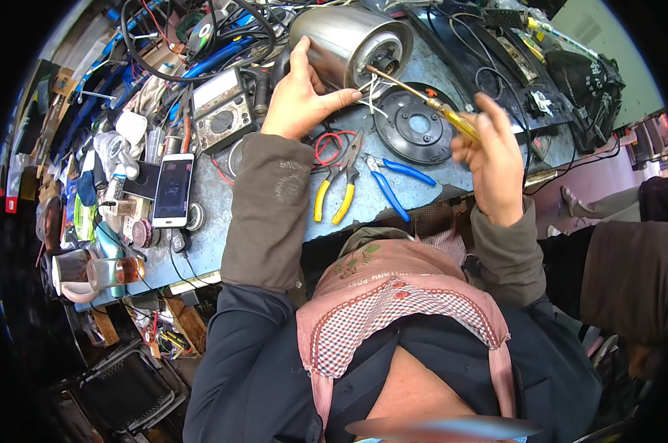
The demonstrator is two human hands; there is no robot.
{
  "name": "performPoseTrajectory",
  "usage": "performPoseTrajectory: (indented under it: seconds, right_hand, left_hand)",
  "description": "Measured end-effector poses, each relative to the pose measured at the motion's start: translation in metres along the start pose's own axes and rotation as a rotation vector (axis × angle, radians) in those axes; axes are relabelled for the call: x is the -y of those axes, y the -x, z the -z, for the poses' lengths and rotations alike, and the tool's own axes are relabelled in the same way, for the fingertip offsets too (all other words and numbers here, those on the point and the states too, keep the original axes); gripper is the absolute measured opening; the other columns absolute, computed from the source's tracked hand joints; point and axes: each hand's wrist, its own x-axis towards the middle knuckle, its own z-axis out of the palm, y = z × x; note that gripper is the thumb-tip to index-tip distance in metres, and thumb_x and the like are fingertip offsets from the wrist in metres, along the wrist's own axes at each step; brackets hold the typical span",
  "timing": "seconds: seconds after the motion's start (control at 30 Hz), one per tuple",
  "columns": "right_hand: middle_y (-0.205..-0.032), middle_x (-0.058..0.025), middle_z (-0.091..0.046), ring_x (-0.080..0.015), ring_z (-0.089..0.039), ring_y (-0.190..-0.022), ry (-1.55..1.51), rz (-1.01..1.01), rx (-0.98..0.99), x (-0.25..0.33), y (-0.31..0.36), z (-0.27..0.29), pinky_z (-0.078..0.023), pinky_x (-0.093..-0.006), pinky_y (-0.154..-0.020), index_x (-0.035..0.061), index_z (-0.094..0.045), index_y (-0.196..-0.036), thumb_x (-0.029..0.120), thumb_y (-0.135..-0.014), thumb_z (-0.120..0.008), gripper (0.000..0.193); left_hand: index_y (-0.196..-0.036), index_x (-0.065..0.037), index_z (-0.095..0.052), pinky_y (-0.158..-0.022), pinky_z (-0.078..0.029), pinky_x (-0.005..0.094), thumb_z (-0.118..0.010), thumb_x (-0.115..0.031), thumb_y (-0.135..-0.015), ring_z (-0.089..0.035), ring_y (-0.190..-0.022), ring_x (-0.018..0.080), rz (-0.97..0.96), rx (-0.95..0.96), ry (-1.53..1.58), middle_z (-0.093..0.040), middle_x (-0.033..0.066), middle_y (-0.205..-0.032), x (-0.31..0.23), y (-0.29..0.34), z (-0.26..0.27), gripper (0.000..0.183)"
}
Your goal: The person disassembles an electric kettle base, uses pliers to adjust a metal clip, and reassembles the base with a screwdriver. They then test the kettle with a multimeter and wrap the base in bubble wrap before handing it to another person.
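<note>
A brushed-steel kettle body [326, 44] lies on its side on the blue bench, its underside turned to the right. My left hand [297, 100] steadies it, fingers on the steel and thumb stretched toward the rim. In my right hand [493, 159] is a screwdriver [456, 120] with a translucent yellow handle; its tip reaches the recess in the kettle's underside. Whether it sits in a screw, I cannot tell. White wires [377, 94] hang from that recess. Below lies a round black plastic base [397, 144]. Yellow-handled pliers [341, 173] and blue-handled cutters [393, 193] rest nearer me.
On the left are a multimeter [223, 122], a white phone [174, 188] and a glass of brown liquid [116, 272] near the bench edge. Tangled cables crowd the back. A black panel [459, 44] and a black bag [589, 96] lie right; another person's leg [611, 203] shows beyond.
</note>
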Motion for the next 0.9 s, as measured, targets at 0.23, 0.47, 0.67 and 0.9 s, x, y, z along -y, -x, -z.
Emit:
performPoseTrajectory:
  seconds: [0.23, 0.47, 0.67, 0.9]
  right_hand:
    - [-0.090, -0.0053, -0.070, -0.0061, -0.058, -0.066, 0.089, 0.092, -0.029, -0.006, -0.003, 0.002, -0.046, -0.0223, -0.058, 0.0004, -0.061, -0.145, 0.016, -0.114, -0.065, 0.035]
    - [-0.104, -0.0097, -0.070, -0.0096, -0.067, -0.081, -0.009, -0.089, 0.083, -0.004, -0.009, 0.014, -0.054, -0.0243, -0.071, 0.0000, -0.055, -0.150, 0.011, -0.109, -0.071, 0.045]
    - [-0.104, -0.0096, -0.071, -0.0099, -0.065, -0.080, 0.077, -0.031, 0.099, -0.004, -0.009, 0.015, -0.053, -0.0247, -0.068, -0.0006, -0.056, -0.148, 0.013, -0.111, -0.067, 0.040]
    - [-0.102, -0.0105, -0.071, -0.0096, -0.063, -0.074, -0.014, -0.105, 0.180, -0.004, -0.011, 0.027, -0.051, -0.0242, -0.064, -0.0017, -0.056, -0.146, 0.015, -0.113, -0.064, 0.038]
  left_hand:
    - [-0.171, 0.006, -0.025, -0.076, -0.057, 0.0350, -0.105, -0.050, -0.071, -0.069, -0.083, 0.0221, 0.018, 0.006, -0.006, -0.069, 0.0104, -0.089, -0.002, 0.002, 0.001, 0.139]
    - [-0.171, 0.006, -0.025, -0.077, -0.058, 0.0359, -0.105, -0.050, -0.071, -0.070, -0.084, 0.0235, 0.029, 0.015, 0.007, -0.069, 0.0109, -0.090, -0.001, 0.002, 0.003, 0.140]
    - [-0.170, 0.005, -0.026, -0.076, -0.058, 0.0358, -0.105, -0.049, -0.071, -0.070, -0.083, 0.0223, 0.045, 0.007, -0.012, -0.069, 0.0100, -0.090, -0.005, -0.001, 0.005, 0.138]
    - [-0.170, 0.006, -0.026, -0.076, -0.058, 0.0353, -0.105, -0.050, -0.071, -0.070, -0.084, 0.0223, 0.038, 0.011, -0.021, -0.069, 0.0099, -0.090, -0.006, 0.001, 0.005, 0.139]
